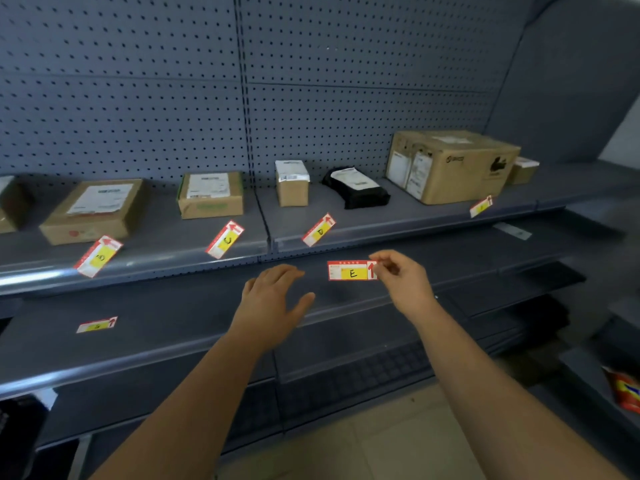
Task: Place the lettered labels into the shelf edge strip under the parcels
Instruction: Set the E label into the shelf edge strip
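Labels B (98,256), C (225,239) and D (319,229) lie on the parcel shelf's front edge, apparently not yet in the edge strip (138,268). Right hand (403,279) pinches label E (352,270) by its end, below that edge. Left hand (273,299) hovers spread, empty. Another label (97,324) waits on the lower shelf (173,327).

Brown cardboard parcel (8,204) at far left: cut by frame edge. Small brown box (522,170) partly hidden behind the large cardboard carton (450,166). Right of the carton, orange-red packet (625,393): cropped, print unreadable. Carton-front label (480,206) letter: too blurred.
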`<state>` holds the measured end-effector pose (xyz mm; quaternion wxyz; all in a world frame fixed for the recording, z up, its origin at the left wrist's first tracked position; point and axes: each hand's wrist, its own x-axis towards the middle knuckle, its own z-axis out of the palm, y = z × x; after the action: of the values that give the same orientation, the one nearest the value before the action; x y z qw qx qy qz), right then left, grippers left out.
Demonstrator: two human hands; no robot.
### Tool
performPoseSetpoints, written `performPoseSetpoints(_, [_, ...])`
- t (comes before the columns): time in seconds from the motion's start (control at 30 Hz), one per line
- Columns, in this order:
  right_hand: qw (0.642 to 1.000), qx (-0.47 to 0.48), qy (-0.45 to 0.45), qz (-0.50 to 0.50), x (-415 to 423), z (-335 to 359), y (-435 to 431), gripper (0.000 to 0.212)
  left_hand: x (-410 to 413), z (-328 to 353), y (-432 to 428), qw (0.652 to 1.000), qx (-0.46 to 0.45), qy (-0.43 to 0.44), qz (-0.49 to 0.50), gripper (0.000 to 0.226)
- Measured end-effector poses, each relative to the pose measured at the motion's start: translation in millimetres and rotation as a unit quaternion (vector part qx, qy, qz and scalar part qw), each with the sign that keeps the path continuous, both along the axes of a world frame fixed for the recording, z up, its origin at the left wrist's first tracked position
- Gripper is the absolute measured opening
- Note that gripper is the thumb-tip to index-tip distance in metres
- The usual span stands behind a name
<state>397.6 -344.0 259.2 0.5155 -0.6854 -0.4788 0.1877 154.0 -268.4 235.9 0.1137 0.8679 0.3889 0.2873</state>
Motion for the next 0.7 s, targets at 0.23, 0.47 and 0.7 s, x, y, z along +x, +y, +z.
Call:
performPoseSetpoints(0.23, [1.000,0.005,-0.015,0.003,102.8,6.5,13.3,0.019,97.3,1.4,13.2,1.000,0.005,0.001,0.008,0.051])
performPoseSetpoints(0.47, [1.000,-0.002,-0.003,-0.001,168.7,-1.5,29.1,0.019,166.1,-1.3,30.3,1.000,-0.009,0.002,-0.005,0.052])
performPoseSetpoints(0.7, [1.000,-0.007,-0.015,0.011,221.7,-19.2,65.9,0.021,225.4,-26.1,66.3,1.000,-0.017,0.011,0.005,0.052])
